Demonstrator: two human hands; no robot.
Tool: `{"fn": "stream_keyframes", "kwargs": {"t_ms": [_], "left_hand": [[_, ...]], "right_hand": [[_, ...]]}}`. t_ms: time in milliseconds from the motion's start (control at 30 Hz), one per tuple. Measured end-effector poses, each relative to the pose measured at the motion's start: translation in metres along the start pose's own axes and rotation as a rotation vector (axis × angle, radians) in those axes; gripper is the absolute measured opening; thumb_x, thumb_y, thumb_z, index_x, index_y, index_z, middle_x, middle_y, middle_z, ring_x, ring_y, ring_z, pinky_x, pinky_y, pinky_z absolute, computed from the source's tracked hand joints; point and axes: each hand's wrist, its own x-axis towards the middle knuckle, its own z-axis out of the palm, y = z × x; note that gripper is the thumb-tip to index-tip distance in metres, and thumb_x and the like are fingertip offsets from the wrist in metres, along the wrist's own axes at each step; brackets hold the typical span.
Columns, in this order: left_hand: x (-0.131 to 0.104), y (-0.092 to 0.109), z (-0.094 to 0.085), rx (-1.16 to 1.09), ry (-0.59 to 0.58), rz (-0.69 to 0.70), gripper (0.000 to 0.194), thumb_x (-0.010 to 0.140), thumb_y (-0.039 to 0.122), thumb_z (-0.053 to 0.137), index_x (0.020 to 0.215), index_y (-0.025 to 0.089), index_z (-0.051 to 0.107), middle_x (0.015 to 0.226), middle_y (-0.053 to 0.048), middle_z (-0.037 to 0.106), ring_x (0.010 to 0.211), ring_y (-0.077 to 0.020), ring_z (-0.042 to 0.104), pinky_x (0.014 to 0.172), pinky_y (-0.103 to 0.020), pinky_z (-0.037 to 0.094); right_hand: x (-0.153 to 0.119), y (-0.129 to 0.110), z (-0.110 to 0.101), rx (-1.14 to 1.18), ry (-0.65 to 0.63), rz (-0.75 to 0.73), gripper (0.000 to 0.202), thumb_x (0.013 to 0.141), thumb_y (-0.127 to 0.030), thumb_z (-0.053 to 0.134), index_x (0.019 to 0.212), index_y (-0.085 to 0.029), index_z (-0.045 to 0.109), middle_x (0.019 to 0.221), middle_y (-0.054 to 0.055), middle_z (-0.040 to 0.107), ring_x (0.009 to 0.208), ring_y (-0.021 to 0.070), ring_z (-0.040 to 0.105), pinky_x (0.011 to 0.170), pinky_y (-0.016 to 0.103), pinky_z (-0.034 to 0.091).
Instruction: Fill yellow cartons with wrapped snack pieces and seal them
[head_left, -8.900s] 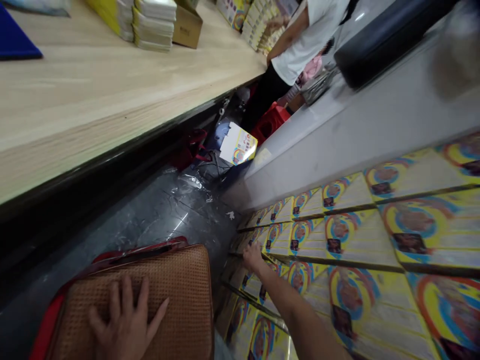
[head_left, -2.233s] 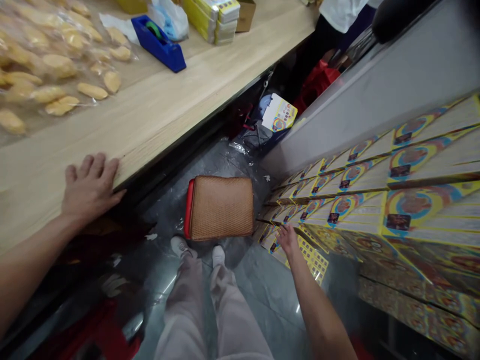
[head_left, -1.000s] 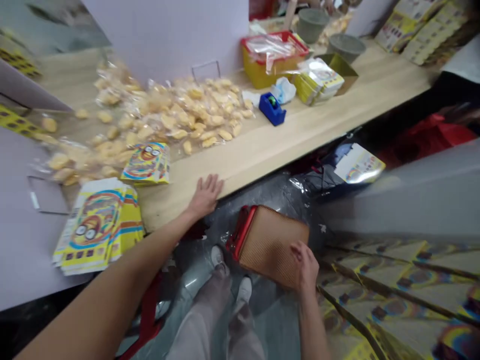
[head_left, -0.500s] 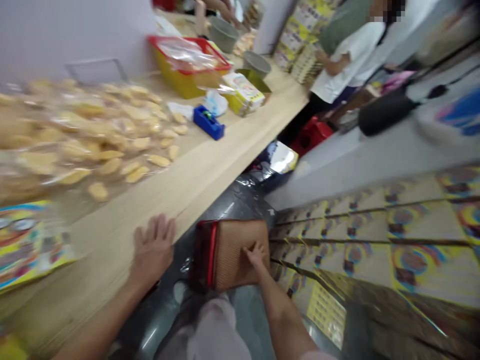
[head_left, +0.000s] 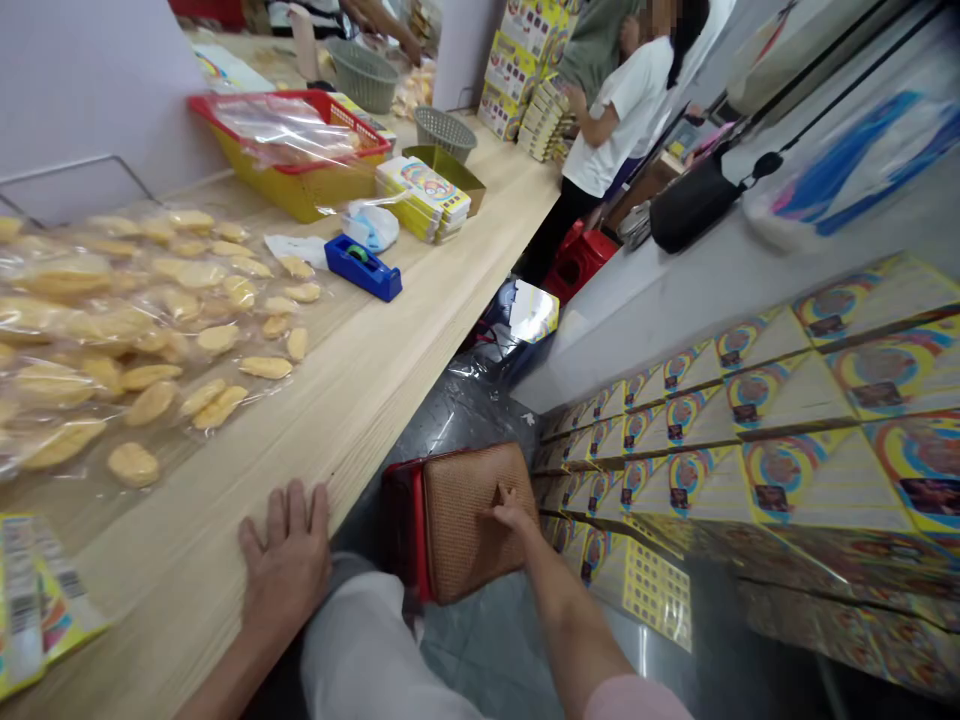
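My left hand (head_left: 286,555) lies flat on the front edge of the wooden table (head_left: 390,365), fingers stretched out, holding nothing. Below the table, a red stool (head_left: 405,525) with a brown woven seat pad (head_left: 469,510) stands on the floor. Over that pad is my right hand (head_left: 514,512), its thumb and a finger apart and nothing visible in its grasp; whether it presses on the pad I cannot tell for sure. Nearest to my left hand on the table are yellowish oval pieces in clear wrappers (head_left: 217,340) and flat printed packets (head_left: 45,600).
A blue tape dispenser (head_left: 363,268), a yellow-red basket (head_left: 300,180), small printed boxes (head_left: 427,195) and grey baskets (head_left: 444,132) stand farther along the table. Stacked printed cartons (head_left: 697,440) line the right wall. A person in a white shirt (head_left: 607,130) stands at the far end.
The view has turned a little, so the table things sit farther left. A light-grey trouser leg has come up beside the stool. Both hands keep about the same places.
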Motion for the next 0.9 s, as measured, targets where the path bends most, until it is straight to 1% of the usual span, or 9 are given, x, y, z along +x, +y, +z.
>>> {"fn": "stream_keyframes", "kwargs": {"t_ms": [67, 167, 233, 333, 467, 600, 767, 833, 900], "left_hand": [[0.000, 0.000, 0.001, 0.025, 0.003, 0.007, 0.081, 0.079, 0.016, 0.046, 0.151, 0.009, 0.011, 0.156, -0.025, 0.012, 0.145, -0.0368, 0.001, 0.113, -0.065, 0.003], [0.002, 0.000, -0.001, 0.065, -0.009, 0.008, 0.080, 0.081, 0.022, 0.047, 0.151, 0.011, 0.012, 0.155, -0.025, 0.016, 0.145, -0.0376, 0.005, 0.111, -0.065, 0.007], [0.003, 0.002, -0.004, 0.095, -0.024, 0.000, 0.079, 0.081, 0.026, 0.048, 0.150, 0.007, 0.015, 0.154, -0.027, 0.017, 0.145, -0.0398, 0.006, 0.110, -0.066, 0.007], [0.004, 0.008, -0.012, 0.123, -0.042, 0.003, 0.079, 0.082, 0.033, 0.049, 0.147, -0.001, 0.019, 0.154, -0.030, 0.013, 0.143, -0.0431, 0.004, 0.109, -0.066, 0.007], [0.006, 0.014, -0.019, 0.156, -0.051, 0.017, 0.080, 0.083, 0.039, 0.048, 0.147, -0.001, 0.018, 0.154, -0.031, 0.012, 0.143, -0.0436, 0.004, 0.108, -0.065, 0.008], [0.005, 0.014, -0.018, 0.164, -0.022, 0.046, 0.079, 0.085, 0.042, 0.042, 0.146, -0.004, 0.018, 0.153, -0.033, 0.010, 0.142, -0.0444, 0.004, 0.107, -0.066, 0.008], [0.005, 0.008, -0.014, 0.097, -0.001, 0.059, 0.080, 0.085, 0.046, 0.033, 0.145, -0.005, 0.020, 0.154, -0.031, 0.008, 0.143, -0.0425, 0.003, 0.108, -0.065, 0.006], [0.006, 0.005, -0.012, 0.062, 0.000, 0.067, 0.081, 0.084, 0.049, 0.030, 0.145, -0.004, 0.022, 0.155, -0.030, 0.007, 0.143, -0.0423, 0.003, 0.108, -0.066, 0.006], [0.006, 0.003, -0.010, 0.034, 0.006, 0.057, 0.082, 0.082, 0.050, 0.032, 0.145, -0.003, 0.024, 0.155, -0.030, 0.007, 0.143, -0.0421, 0.004, 0.108, -0.066, 0.007]], "right_hand": [[0.002, 0.000, 0.000, 0.031, 0.002, 0.000, 0.100, 0.062, -0.042, 0.072, 0.147, -0.014, 0.029, 0.155, 0.018, 0.022, 0.142, 0.0334, 0.021, 0.113, 0.038, 0.022], [0.001, -0.003, 0.001, 0.081, 0.013, 0.008, 0.102, 0.059, -0.040, 0.073, 0.147, -0.010, 0.030, 0.155, 0.020, 0.021, 0.141, 0.0361, 0.021, 0.112, 0.039, 0.026], [0.001, -0.004, 0.002, 0.111, 0.021, 0.012, 0.106, 0.056, -0.040, 0.075, 0.147, -0.009, 0.029, 0.155, 0.020, 0.019, 0.142, 0.0371, 0.019, 0.111, 0.038, 0.027], [0.000, -0.004, 0.002, 0.142, 0.026, 0.021, 0.109, 0.055, -0.037, 0.077, 0.148, -0.011, 0.027, 0.156, 0.019, 0.015, 0.143, 0.0361, 0.014, 0.112, 0.037, 0.024], [0.000, -0.003, 0.002, 0.171, 0.023, 0.040, 0.110, 0.054, -0.036, 0.076, 0.149, -0.013, 0.026, 0.157, 0.018, 0.013, 0.144, 0.0353, 0.008, 0.114, 0.039, 0.018], [0.000, -0.001, 0.005, 0.204, 0.025, 0.048, 0.109, 0.052, -0.036, 0.077, 0.148, -0.016, 0.029, 0.158, 0.017, 0.012, 0.144, 0.0350, 0.007, 0.114, 0.038, 0.017], [-0.002, -0.005, 0.009, 0.213, 0.025, 0.092, 0.112, 0.051, -0.034, 0.078, 0.149, -0.019, 0.025, 0.158, 0.015, 0.008, 0.145, 0.0329, 0.003, 0.114, 0.036, 0.016], [-0.006, -0.011, 0.005, 0.203, 0.025, 0.120, 0.113, 0.049, -0.032, 0.078, 0.149, -0.018, 0.027, 0.158, 0.016, 0.011, 0.144, 0.0338, 0.006, 0.113, 0.035, 0.018], [-0.012, -0.019, -0.002, 0.183, 0.041, 0.141, 0.110, 0.047, -0.031, 0.079, 0.146, -0.016, 0.033, 0.156, 0.017, 0.019, 0.143, 0.0352, 0.014, 0.112, 0.034, 0.022]]}}
